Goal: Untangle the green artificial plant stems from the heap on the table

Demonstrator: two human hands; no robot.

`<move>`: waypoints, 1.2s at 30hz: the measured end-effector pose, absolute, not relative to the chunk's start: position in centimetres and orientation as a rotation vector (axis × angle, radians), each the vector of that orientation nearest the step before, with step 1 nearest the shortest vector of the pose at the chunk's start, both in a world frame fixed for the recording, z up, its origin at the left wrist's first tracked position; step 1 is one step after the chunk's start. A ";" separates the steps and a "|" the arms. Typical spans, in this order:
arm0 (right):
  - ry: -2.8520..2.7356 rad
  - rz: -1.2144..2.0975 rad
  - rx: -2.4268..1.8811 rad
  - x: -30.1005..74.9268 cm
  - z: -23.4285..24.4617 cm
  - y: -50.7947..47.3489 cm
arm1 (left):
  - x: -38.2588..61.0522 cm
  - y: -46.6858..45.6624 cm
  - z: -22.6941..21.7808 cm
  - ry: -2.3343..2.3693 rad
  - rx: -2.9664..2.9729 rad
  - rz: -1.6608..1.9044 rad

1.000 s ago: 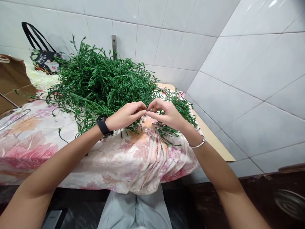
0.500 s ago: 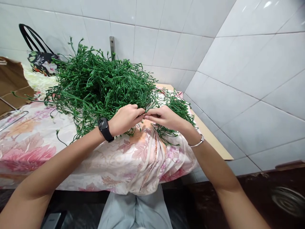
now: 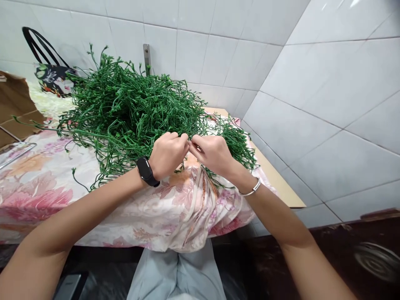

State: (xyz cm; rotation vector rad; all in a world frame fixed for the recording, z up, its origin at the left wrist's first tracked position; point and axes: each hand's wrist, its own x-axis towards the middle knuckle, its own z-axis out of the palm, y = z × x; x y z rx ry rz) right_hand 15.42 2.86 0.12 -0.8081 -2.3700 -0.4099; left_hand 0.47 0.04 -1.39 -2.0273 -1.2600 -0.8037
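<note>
My left hand and my right hand meet fingertip to fingertip over the near edge of the green heap. Both are closed in a pinch, with the knuckles up. A thin green artificial flower stem seems to be between the fingers, though they hide most of it. Behind my left hand rises a large tangled heap of green artificial stems with small forked tips. A smaller bunch of the same stems lies beyond and to the right of my right hand, partly covered by it.
A floral cloth covers the table and hangs gathered over its front edge. Pale flowers, a floral bag and a brown box are at the left. Tiled walls stand behind and right. A phone lies below left.
Both wrists have turned and risen, so the backs of my hands now face up more. My fingers have curled tighter, still together at the same spot. The green heaps look unchanged.
</note>
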 end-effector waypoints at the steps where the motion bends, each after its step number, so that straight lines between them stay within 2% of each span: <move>1: -2.348 -0.497 -0.824 15.2 0.0 2.7 | 0.6 0.0 -1.4 -1.260 -2.014 -0.810; 5: -2.258 -0.707 -0.854 15.0 -0.3 2.3 | 0.5 0.2 -1.5 -1.271 -1.989 -0.822; 8: -2.181 -0.745 -0.887 15.5 -0.2 3.0 | -0.2 0.7 -1.1 -1.397 -1.958 -0.872; 14: -2.348 -0.306 -0.660 18.5 1.7 6.0 | -1.7 1.3 0.3 -1.513 -2.203 -1.243; 20: -2.043 -0.502 -1.176 22.1 2.3 9.2 | -2.4 1.0 1.3 -1.474 -2.674 -2.002; 26: -2.084 -0.469 -1.409 23.3 1.6 10.5 | -2.2 1.1 1.0 -1.488 -2.898 -2.159; 31: -1.946 -0.554 -1.320 22.0 2.4 8.8 | -2.1 1.3 0.6 -1.515 -2.861 -2.245; 33: -1.891 -0.450 -1.181 21.0 2.7 7.7 | -2.1 1.3 0.5 -1.494 -2.819 -2.328; 36: -1.955 -0.006 -0.871 18.9 2.3 6.0 | -1.9 1.2 0.4 -1.448 -2.780 -2.404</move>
